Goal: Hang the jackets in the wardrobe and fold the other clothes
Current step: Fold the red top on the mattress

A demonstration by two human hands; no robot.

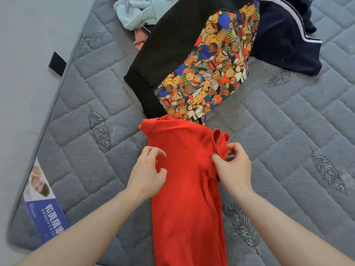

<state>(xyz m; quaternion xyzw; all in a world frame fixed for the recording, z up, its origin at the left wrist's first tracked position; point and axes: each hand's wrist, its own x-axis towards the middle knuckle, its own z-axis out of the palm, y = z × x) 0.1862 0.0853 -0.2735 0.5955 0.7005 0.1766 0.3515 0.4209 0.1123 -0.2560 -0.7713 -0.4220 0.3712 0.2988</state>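
Now keep the red shirt [188,189] flat on the grey mattress [288,131] as you fold: your right hand [233,166] pinches the bunched sleeve on the right, so draw it inward over the body while your left hand [148,169], fingers curled against the cloth's left edge, steadies it. Its long axis runs near to far, collar pointing far toward the bear-print jacket [209,73].

Red shirt [188,189]; black garment [169,54] with teddy-bear print; navy, white-striped garment [284,45]; grey quilted mattress [288,121]; perhaps mint fleece [134,12].
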